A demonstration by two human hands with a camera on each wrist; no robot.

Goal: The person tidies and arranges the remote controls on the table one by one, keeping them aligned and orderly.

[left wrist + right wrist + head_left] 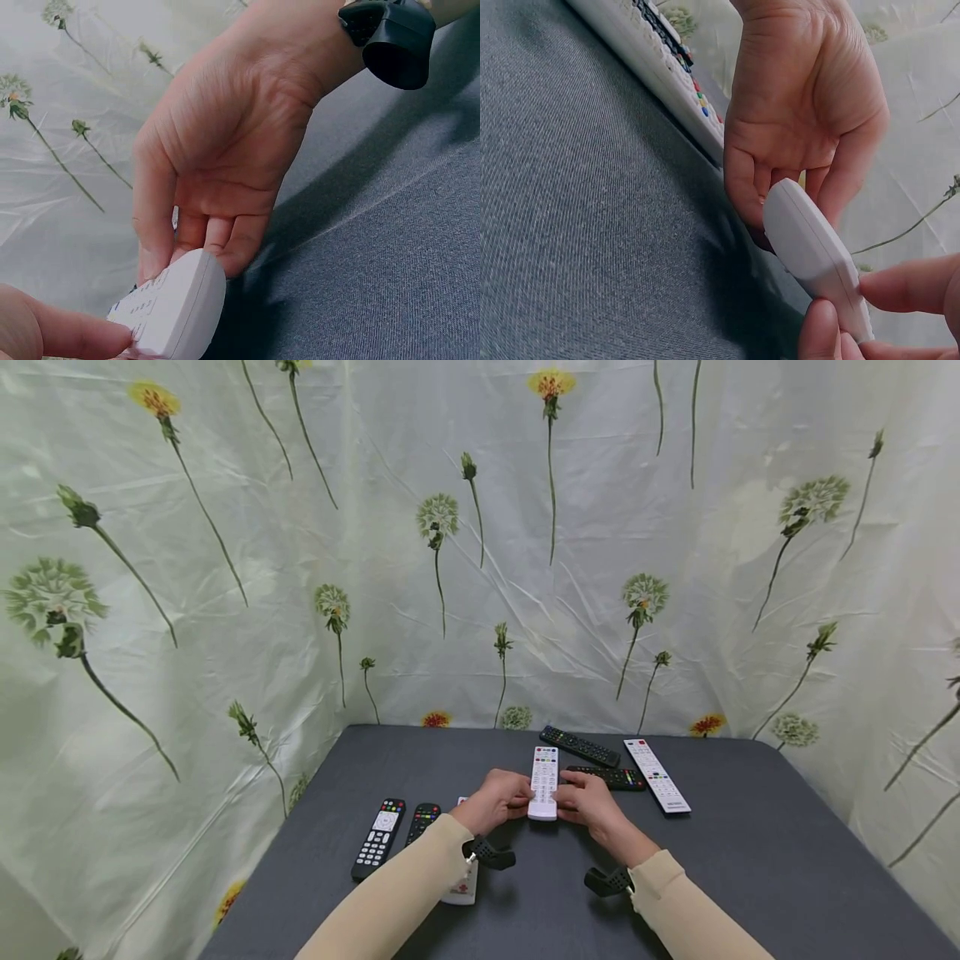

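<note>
A white remote control (pixel 543 783) with dark and coloured buttons is held between both hands over the middle of the table. My left hand (pixel 495 799) grips its left edge, thumb on the button face and fingers along the side and below. On the opposite edge, my right hand (pixel 592 806) pinches the same remote near its lower end. The right wrist view shows the remote's smooth white end (pixel 802 232) tilted, with a shadow on the cloth beneath it. Just behind the right hand lies a black remote (pixel 626 779), partly covered by the fingers.
Another black remote (pixel 579 747) lies at the table's back edge, and a long white remote (pixel 657 777) is to the right. At left are two black remotes, one with white buttons (pixel 378 839). Beneath the left forearm, a white remote (pixel 461 893) is partly hidden. A flowered curtain (pixel 480 610) hangs behind.
</note>
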